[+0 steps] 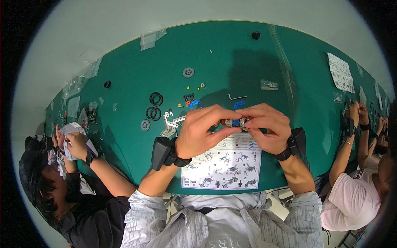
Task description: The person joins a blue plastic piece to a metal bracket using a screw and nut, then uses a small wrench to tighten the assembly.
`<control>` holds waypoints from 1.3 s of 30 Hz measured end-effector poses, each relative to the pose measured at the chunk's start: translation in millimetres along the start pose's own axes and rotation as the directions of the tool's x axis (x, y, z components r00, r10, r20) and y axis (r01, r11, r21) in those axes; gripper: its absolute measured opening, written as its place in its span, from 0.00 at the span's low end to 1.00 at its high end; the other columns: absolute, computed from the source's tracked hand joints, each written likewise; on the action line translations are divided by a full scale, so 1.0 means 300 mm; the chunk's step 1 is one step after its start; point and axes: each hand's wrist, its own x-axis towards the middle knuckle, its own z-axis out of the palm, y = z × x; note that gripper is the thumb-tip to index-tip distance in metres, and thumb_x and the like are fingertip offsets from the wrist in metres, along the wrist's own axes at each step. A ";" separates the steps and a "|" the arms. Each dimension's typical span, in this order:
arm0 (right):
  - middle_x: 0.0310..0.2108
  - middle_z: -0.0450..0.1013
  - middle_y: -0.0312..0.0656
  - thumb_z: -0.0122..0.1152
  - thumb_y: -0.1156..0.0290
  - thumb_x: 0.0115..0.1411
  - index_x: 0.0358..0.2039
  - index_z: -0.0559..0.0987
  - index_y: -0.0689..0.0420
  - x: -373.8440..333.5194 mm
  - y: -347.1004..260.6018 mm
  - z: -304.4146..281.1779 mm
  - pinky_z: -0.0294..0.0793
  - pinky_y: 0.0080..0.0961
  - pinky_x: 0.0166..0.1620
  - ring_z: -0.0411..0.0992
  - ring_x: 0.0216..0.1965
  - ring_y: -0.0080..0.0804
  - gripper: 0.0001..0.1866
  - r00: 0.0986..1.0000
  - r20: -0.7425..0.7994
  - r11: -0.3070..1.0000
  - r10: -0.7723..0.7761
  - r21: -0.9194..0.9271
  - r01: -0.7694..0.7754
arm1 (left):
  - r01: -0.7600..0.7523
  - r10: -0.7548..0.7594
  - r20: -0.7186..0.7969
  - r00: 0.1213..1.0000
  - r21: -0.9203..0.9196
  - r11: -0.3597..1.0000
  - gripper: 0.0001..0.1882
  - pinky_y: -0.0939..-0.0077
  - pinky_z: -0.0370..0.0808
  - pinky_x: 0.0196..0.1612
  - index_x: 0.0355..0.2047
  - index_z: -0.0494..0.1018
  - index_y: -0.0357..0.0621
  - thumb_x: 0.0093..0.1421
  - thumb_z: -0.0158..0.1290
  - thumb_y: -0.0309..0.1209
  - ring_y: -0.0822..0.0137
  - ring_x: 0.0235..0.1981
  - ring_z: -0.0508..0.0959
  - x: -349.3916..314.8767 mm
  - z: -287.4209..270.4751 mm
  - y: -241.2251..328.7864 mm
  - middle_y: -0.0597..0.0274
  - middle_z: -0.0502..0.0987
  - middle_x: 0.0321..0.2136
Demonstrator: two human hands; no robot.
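Head view: striped shirt at the lower edge, both forearms coming up from it, black wrist units on each. Instruction sheet lies flat at the near table edge, between the wrists. Left hand and right hand meet just above the sheet, fingertips together on a small assembly of metal and blue pieces. Left thumb and fingers pinch its left end; right fingers pinch its right end. Assembly is held off the green table, over the sheet's top edge.

Just left of the left hand: white perforated strips, loose, overlapping. Beside them a grey wheel and black tyres, one more tyre ring above. Behind the hands: a cluster of small red, yellow, black and blue bits, a blue bracket, a bent hex key. Further back a second grey wheel and a small clear bag. Far edge: black knob, empty plastic bags.

Left side: another person in dark top, hands on a paper. Right side: person in white shirt, hands raised near the table edge; another printed sheet beyond them.
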 end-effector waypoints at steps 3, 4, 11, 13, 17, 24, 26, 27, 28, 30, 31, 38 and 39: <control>0.46 0.86 0.50 0.73 0.86 0.52 0.37 0.85 0.58 0.001 0.001 -0.004 0.83 0.33 0.41 0.85 0.40 0.44 0.13 1.000 0.002 1.000 0.012 0.014 -0.012 | 0.033 -0.032 0.026 0.999 -0.028 0.999 0.22 0.74 0.78 0.33 0.45 0.83 0.40 0.50 0.77 0.27 0.67 0.30 0.83 0.005 -0.009 0.012 0.58 0.85 0.34; 0.45 0.86 0.50 0.73 0.86 0.52 0.37 0.85 0.58 0.001 0.000 -0.006 0.82 0.32 0.40 0.85 0.39 0.43 0.13 0.999 0.007 0.999 0.034 0.027 -0.034 | 0.061 -0.059 0.042 0.997 -0.046 0.997 0.22 0.74 0.78 0.32 0.46 0.83 0.41 0.51 0.77 0.27 0.67 0.30 0.83 0.012 -0.020 0.022 0.59 0.85 0.34; 0.43 0.86 0.48 0.73 0.86 0.52 0.36 0.86 0.58 0.003 -0.003 -0.020 0.81 0.31 0.39 0.84 0.38 0.40 0.11 0.995 0.030 0.994 0.092 0.049 -0.093 | 0.104 -0.095 0.087 0.992 -0.102 0.989 0.18 0.75 0.76 0.32 0.43 0.85 0.41 0.52 0.75 0.25 0.69 0.29 0.81 0.006 -0.056 -0.027 0.60 0.85 0.32; 0.42 0.85 0.52 0.70 0.87 0.56 0.36 0.83 0.59 0.006 -0.005 -0.025 0.82 0.30 0.38 0.82 0.36 0.37 0.10 0.995 0.074 0.996 0.075 0.042 -0.078 | 0.091 -0.081 0.094 0.992 -0.099 0.991 0.17 0.75 0.77 0.32 0.43 0.86 0.40 0.52 0.75 0.24 0.69 0.29 0.82 0.005 -0.055 -0.027 0.59 0.85 0.32; 0.42 0.86 0.48 0.73 0.85 0.54 0.36 0.86 0.58 0.001 -0.004 -0.025 0.81 0.31 0.39 0.84 0.38 0.40 0.11 0.994 0.051 0.993 0.099 0.064 -0.102 | 0.073 -0.061 0.091 0.994 -0.136 0.988 0.17 0.75 0.78 0.33 0.43 0.86 0.40 0.53 0.74 0.24 0.68 0.30 0.83 0.001 -0.051 -0.029 0.59 0.85 0.32; 0.43 0.86 0.48 0.73 0.86 0.53 0.37 0.85 0.57 0.003 -0.009 -0.016 0.81 0.32 0.39 0.84 0.37 0.41 0.13 0.996 0.054 0.996 0.073 0.043 -0.076 | 0.042 -0.032 0.104 0.994 -0.086 0.995 0.24 0.74 0.80 0.36 0.48 0.84 0.43 0.50 0.77 0.28 0.67 0.32 0.84 0.022 -0.047 0.001 0.59 0.85 0.35; 0.43 0.86 0.48 0.72 0.86 0.52 0.37 0.85 0.57 0.002 -0.011 -0.010 0.81 0.33 0.39 0.84 0.37 0.41 0.13 0.996 0.066 0.997 0.064 0.046 -0.067 | 0.046 -0.037 0.100 0.994 -0.096 0.994 0.23 0.73 0.80 0.37 0.48 0.84 0.43 0.51 0.76 0.27 0.67 0.33 0.84 0.014 -0.041 -0.002 0.59 0.85 0.35; 0.43 0.86 0.49 0.72 0.86 0.53 0.37 0.85 0.57 0.001 -0.012 -0.008 0.81 0.32 0.38 0.84 0.37 0.41 0.13 0.997 0.058 0.998 0.055 0.034 -0.057 | 0.051 -0.040 0.097 0.994 -0.109 0.993 0.22 0.73 0.80 0.38 0.47 0.84 0.42 0.51 0.76 0.25 0.67 0.33 0.84 0.012 -0.037 -0.004 0.59 0.85 0.34; 0.43 0.86 0.49 0.71 0.87 0.53 0.37 0.85 0.57 0.001 -0.012 -0.007 0.81 0.32 0.38 0.84 0.37 0.41 0.13 0.998 0.049 0.999 0.046 0.021 -0.047 | 0.051 -0.040 0.097 0.995 -0.110 0.993 0.22 0.73 0.80 0.38 0.47 0.84 0.42 0.51 0.76 0.25 0.67 0.33 0.84 0.013 -0.039 -0.005 0.59 0.85 0.34; 0.43 0.86 0.49 0.71 0.87 0.53 0.37 0.85 0.58 0.000 -0.009 -0.010 0.81 0.32 0.38 0.84 0.37 0.41 0.13 0.998 0.034 0.998 0.052 0.027 -0.053 | 0.044 -0.027 0.098 0.995 -0.170 0.985 0.20 0.73 0.80 0.39 0.48 0.84 0.41 0.53 0.72 0.22 0.67 0.34 0.84 0.017 -0.052 -0.010 0.59 0.85 0.35; 0.43 0.86 0.49 0.71 0.87 0.53 0.37 0.85 0.58 -0.001 -0.008 -0.012 0.81 0.31 0.38 0.84 0.36 0.40 0.12 0.998 0.019 0.998 0.058 0.034 -0.059 | 0.044 -0.028 0.098 0.995 -0.169 0.985 0.20 0.73 0.80 0.39 0.48 0.84 0.41 0.53 0.72 0.22 0.67 0.34 0.84 0.018 -0.059 -0.014 0.59 0.85 0.35; 0.42 0.86 0.50 0.71 0.87 0.53 0.36 0.85 0.59 -0.009 -0.003 -0.024 0.82 0.30 0.38 0.84 0.37 0.39 0.11 0.995 0.032 0.989 0.096 0.111 -0.099 | 0.122 -0.079 0.201 0.976 -0.210 0.970 0.17 0.63 0.82 0.49 0.43 0.86 0.39 0.51 0.72 0.22 0.59 0.37 0.87 0.020 -0.089 -0.029 0.54 0.88 0.36; 0.42 0.86 0.50 0.71 0.87 0.53 0.36 0.84 0.59 -0.007 -0.004 -0.024 0.82 0.30 0.39 0.84 0.37 0.39 0.11 0.994 0.042 0.988 0.097 0.117 -0.101 | 0.136 -0.089 0.217 0.972 -0.212 0.968 0.16 0.62 0.82 0.51 0.42 0.87 0.39 0.51 0.73 0.22 0.59 0.37 0.88 0.021 -0.092 -0.026 0.54 0.89 0.36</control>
